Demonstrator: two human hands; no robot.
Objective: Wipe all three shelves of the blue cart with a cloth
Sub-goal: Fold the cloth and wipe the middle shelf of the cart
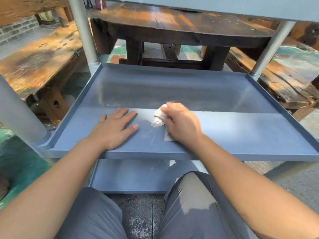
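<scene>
Head view, middle shelf of the cart. The right hand [181, 123] is clenched around a bunched white cloth [158, 118] and presses it onto the middle shelf [241, 131], near the front edge and a little left of centre. Part of the cloth pokes out beyond the fingers towards the left; a flat corner trails under the heel of the hand. The left hand [115, 126] lies released, palm down and fingers spread, on the same shelf just beside the cloth, touching nothing else (it appears to steady the cart). The top shelf [224, 6] shows only as a pale underside along the upper edge of the view; the bottom shelf [129, 176] is partly visible below, between the knees.

Handling: the cloth looks soft, light and limp, so it will crumple and give no resistance. It is best gathered into a wad in the palm, as here, with the fingers over the top so that pressure spreads through the bundle; a loose corner could drag or fold under. The shelf looks rigid and smooth, with a raised rim at the back and sides where dust is likely to collect, so those corners probably call for fingertip pressure through the cloth.
</scene>
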